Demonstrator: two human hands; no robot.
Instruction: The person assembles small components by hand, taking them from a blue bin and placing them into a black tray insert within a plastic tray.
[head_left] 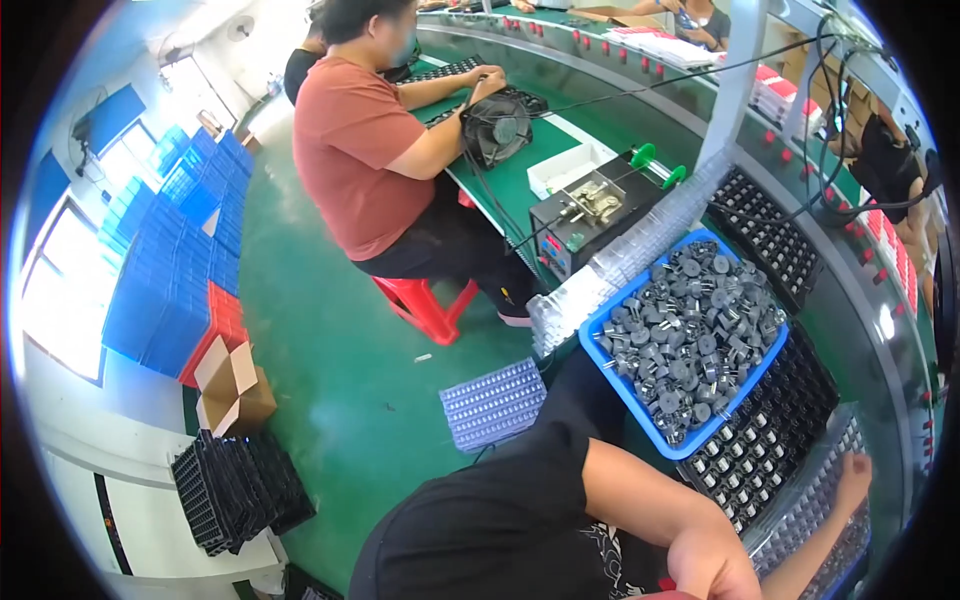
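Note:
My left arm, in a black sleeve, reaches right and bends at the lower edge. My left hand (708, 572) is partly cut off there, its fingers hidden. My right hand (852, 482) is over a clear plastic blister tray (808, 515) at the lower right, its fingers closed together. What they hold, if anything, cannot be made out. Beside this tray lies a black tray (745, 465) with rows of small white and metallic parts in its pockets. A blue bin (592, 345) heaped with grey round parts with metal pins (690, 335) stands just beyond.
A stack of clear trays (620, 270) leans beside a black machine (560, 245) with green reels. A seated co-worker (350, 150) works near a fan (498, 130). Blue crates (170, 285), a cardboard box (235, 390) and stacked black trays (240, 490) stand left. A conveyor (870, 320) curves along the right.

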